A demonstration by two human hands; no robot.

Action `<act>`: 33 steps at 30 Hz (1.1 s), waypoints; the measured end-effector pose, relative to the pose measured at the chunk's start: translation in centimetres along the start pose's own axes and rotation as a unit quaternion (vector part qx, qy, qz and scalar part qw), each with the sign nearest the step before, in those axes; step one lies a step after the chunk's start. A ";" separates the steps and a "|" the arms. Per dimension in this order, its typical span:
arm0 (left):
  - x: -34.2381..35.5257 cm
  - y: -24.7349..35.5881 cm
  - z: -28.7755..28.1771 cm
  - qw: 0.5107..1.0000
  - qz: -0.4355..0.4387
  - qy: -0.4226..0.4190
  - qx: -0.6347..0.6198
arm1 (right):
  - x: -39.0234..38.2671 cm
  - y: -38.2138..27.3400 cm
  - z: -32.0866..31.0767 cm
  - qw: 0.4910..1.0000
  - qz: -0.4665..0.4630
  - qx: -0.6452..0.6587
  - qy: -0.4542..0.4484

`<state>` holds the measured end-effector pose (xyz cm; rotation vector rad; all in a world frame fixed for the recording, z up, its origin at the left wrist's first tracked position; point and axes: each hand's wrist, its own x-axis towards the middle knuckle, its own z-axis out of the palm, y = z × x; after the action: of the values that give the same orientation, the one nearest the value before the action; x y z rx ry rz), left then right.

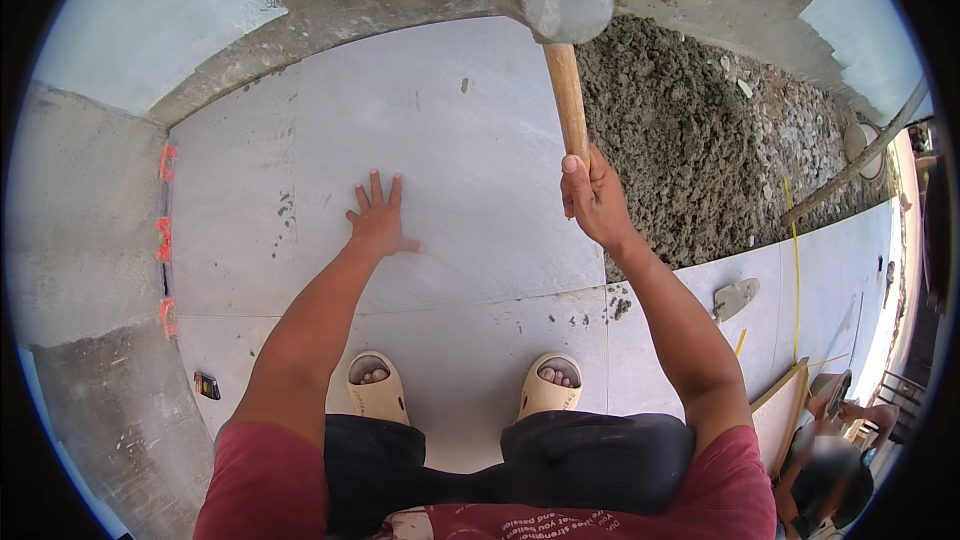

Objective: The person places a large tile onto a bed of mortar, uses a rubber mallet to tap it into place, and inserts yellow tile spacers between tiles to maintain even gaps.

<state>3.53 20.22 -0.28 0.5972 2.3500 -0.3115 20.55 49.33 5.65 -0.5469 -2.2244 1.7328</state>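
My right hand [594, 198] grips the wooden handle of a rubber mallet [567, 90]. Its grey head is raised at the top of the view, toward the wall. My left hand [378, 225] is spread, palm down, on a large light-grey floor tile [450, 140], with the fingers apart. Dark mortar specks dot the tile. To its right lies a bed of rough wet mortar [665, 130], which runs on into gravel.
A trowel [736, 299] lies on the tiles at right, near a yellow string [796, 280]. A pole [860, 165] slants over the gravel beside a white bucket [862, 148]. Along the left wall lies a red level [165, 240]. Another person [830, 475] crouches at lower right.
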 end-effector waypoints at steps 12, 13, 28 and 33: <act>1.0 -4.3 -0.7 0.994 -0.068 -0.024 -0.079 | 8.8 -3.9 8.6 0.994 -0.007 0.095 -0.058; 1.2 -3.6 -1.0 0.995 -0.055 -0.027 -0.079 | 9.2 -1.9 9.3 0.997 -0.051 0.048 -0.039; 1.0 -3.5 -2.2 0.992 -0.059 -0.053 -0.094 | 13.5 0.8 19.3 0.955 0.098 -0.220 -0.171; 0.4 -4.5 -1.5 0.990 -0.072 -0.058 -0.105 | 15.8 -6.7 20.4 0.978 0.084 -0.094 -0.169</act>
<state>0.23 17.04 0.85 0.3003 2.2798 -0.1551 -3.19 37.34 6.80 -0.5262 -2.6688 1.8219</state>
